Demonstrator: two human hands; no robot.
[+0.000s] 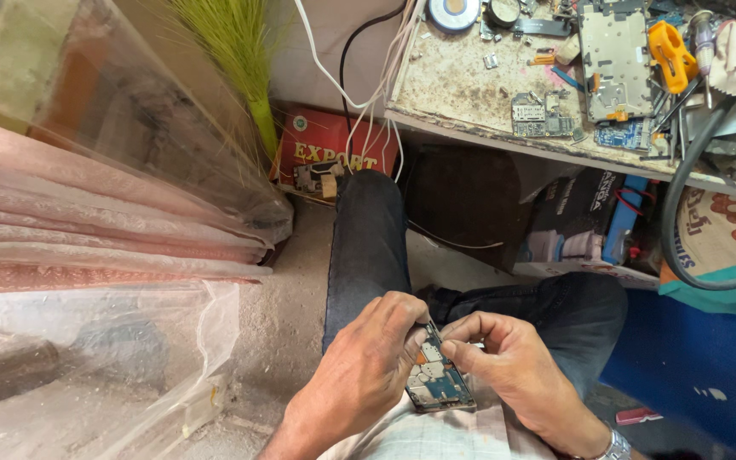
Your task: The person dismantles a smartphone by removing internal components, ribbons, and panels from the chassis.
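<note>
your hands meet low in the middle, over your lap: the left hand (359,375) on the left, the right hand (513,375) on the right, the opened phone (438,375) between them and touching both. the bench (462,85) stands ahead and to the right, with a circuit board (540,116) near its front edge and a phone frame (615,60) behind that. a box (334,149) sits on the floor left of the bench, a broom (240,60) leaning just left of it. plastic-wrapped bundles (87,238) fill the far left.

Two hands (366,370) (513,366), one opened phone (438,379), one broom (240,51).
</note>
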